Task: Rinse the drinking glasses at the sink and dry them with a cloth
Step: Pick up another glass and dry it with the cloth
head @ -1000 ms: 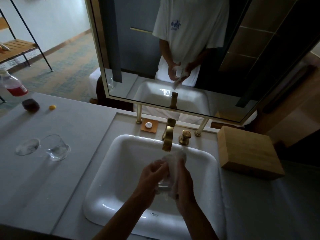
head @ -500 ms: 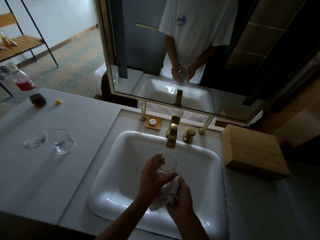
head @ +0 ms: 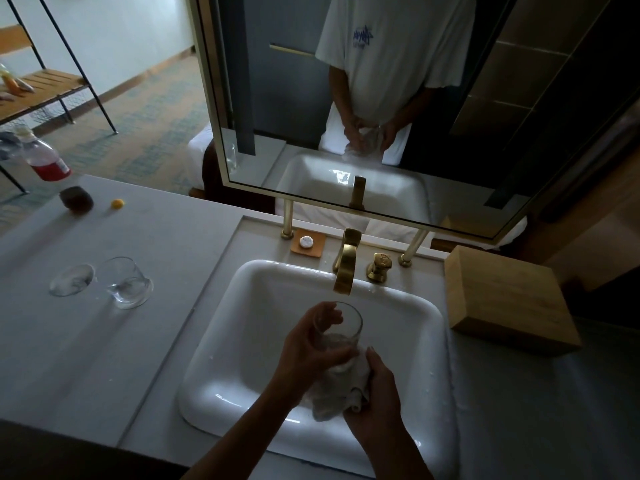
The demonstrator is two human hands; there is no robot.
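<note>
My left hand (head: 308,351) grips a glass (head: 341,327) over the sink (head: 242,341), my right hand (head: 377,393) clutches the cloth (head: 337,393) against it; drying underway. Two glasses (head: 126,282) wait left on the surface (head: 86,358).

Glass (head: 341,327) base hidden by cloth (head: 341,389) and left hand (head: 306,351). Right hand (head: 379,393) palm side covered by cloth; grip not readable. Forearms cut by bottom edge. Bottle (head: 43,155) label illegible. Shelf (head: 34,88) items blurred, cut by left edge.
</note>
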